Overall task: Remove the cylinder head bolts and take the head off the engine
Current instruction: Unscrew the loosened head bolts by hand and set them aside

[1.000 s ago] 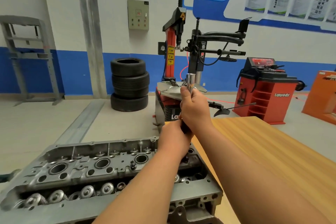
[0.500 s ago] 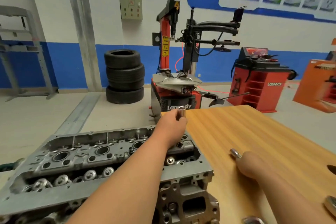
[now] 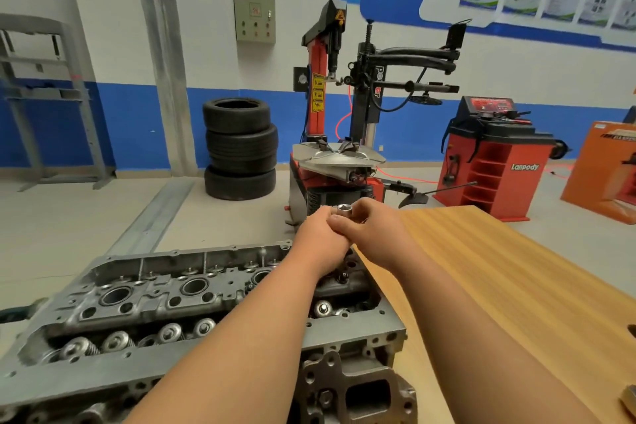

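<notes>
The grey aluminium cylinder head point(image 3: 144, 299) sits on the engine at the left, with valve springs and round bores showing on top. Both my hands meet above its far right end. My left hand point(image 3: 318, 237) and my right hand point(image 3: 370, 229) both grip a chrome socket tool point(image 3: 343, 209), whose open hex end points up between them. The tool's lower part and whatever it sits on are hidden under my hands.
A wooden table point(image 3: 499, 279) stretches to the right, with a metal part point(image 3: 629, 398) at its near right edge. Beyond stand stacked tyres point(image 3: 239, 148), a tyre changer point(image 3: 339, 134), a red wheel balancer point(image 3: 495, 155) and an orange cabinet point(image 3: 605, 169).
My right hand has come back from the table and joined my left hand on the socket tool above the head's right end. The view has tilted slightly.
</notes>
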The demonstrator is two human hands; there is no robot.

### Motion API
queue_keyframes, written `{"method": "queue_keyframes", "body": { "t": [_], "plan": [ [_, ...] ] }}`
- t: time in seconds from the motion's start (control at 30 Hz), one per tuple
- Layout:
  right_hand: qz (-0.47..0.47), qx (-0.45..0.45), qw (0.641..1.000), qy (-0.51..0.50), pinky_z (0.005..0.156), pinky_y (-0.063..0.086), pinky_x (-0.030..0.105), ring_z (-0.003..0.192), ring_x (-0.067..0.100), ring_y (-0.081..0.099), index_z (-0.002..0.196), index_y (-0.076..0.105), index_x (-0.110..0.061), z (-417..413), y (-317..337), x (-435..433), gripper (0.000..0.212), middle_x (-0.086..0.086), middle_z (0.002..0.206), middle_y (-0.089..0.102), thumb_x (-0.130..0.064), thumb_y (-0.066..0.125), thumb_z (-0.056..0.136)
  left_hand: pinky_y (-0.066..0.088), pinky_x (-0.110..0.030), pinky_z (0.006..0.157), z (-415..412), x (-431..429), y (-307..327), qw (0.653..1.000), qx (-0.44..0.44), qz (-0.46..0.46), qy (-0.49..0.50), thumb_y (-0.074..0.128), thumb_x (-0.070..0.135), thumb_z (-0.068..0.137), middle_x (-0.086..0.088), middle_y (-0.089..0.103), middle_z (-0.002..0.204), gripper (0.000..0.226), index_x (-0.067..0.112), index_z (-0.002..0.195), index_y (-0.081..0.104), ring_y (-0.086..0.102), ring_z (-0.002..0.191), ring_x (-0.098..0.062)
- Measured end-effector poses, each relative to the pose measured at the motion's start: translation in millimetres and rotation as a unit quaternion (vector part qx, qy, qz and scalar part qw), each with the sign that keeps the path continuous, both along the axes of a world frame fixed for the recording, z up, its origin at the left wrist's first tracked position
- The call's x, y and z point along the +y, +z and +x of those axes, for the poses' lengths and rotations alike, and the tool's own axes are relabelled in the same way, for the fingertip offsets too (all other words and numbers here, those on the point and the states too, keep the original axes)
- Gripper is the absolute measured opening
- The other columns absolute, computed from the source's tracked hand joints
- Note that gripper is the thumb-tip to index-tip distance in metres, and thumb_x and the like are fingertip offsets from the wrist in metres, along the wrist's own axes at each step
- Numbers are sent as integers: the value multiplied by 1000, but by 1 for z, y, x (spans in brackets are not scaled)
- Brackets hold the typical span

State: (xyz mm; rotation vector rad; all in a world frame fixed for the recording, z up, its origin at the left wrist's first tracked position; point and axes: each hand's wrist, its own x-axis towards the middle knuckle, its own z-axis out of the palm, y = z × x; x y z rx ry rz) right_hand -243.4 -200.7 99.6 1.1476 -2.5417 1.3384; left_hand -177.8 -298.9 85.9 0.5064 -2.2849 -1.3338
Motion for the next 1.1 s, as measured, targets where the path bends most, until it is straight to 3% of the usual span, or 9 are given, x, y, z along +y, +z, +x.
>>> {"method": "queue_keyframes", "body": {
  "t": [0.13,0.23,0.33,0.43,0.63,0.77,0.97,1.03,1.1],
  "plan": [
    [-148,-68,983,87,67,50,32,68,1,62,87,70,-26,-14,-18,1,8,-10,74,70,-30,64,91,50,-19,77,7,-7,0,992,13,98,-79,47,1,86,2,62,128,59,24,140,47,63,105,-11],
    [-143,-30,986,79,81,51,26,93,-2,62,116,63,-28,-21,-29,-3,23,-15,100,68,-33,55,96,52,-29,78,7,-9,1,994,0,63,-85,46,7,93,1,68,115,46,29,132,56,64,93,-13],
    [-51,86,995,14,67,48,24,82,2,59,100,60,-28,-20,-11,-7,26,-16,89,62,-51,50,91,47,-22,57,6,-8,1,998,-25,-5,-66,49,22,98,1,69,93,28,34,120,60,59,70,-11],
    [175,214,958,-76,48,43,28,57,12,54,70,57,-20,-19,35,-10,52,-5,63,57,-67,43,87,44,-23,62,1,-6,-1,999,-1,-34,-28,59,26,93,7,69,88,13,26,103,67,63,81,-12],
    [406,294,866,-8,45,30,25,58,15,46,78,56,-11,3,74,-29,24,2,70,52,-28,54,95,43,-27,65,-2,-3,-1,998,-15,-65,19,70,35,82,9,63,83,15,25,88,61,58,79,-13],
    [427,224,871,92,55,33,20,85,17,51,117,61,-15,8,88,-18,28,0,106,60,-8,48,94,43,-29,68,-2,-4,-4,988,-103,-113,2,61,35,89,2,63,91,11,27,83,56,58,86,-19],
    [452,230,862,-5,46,36,28,46,15,51,64,56,-9,9,76,-31,55,3,55,55,-49,41,98,38,-28,60,-5,1,0,985,-112,-118,56,69,44,82,2,58,72,28,21,72,56,56,77,-19],
    [504,227,833,19,47,39,23,52,14,55,82,65,-8,7,75,-30,35,4,68,64,-32,46,100,41,-28,65,-5,1,-2,985,-111,-125,38,67,45,84,1,62,80,25,22,79,57,57,82,-20],
    [462,196,863,50,55,39,19,77,15,58,112,65,-15,5,77,-23,22,3,101,67,-13,51,96,42,-28,71,-1,0,-4,989,-95,-113,1,64,38,88,1,67,97,16,24,95,63,58,90,-18]
  ]
}}
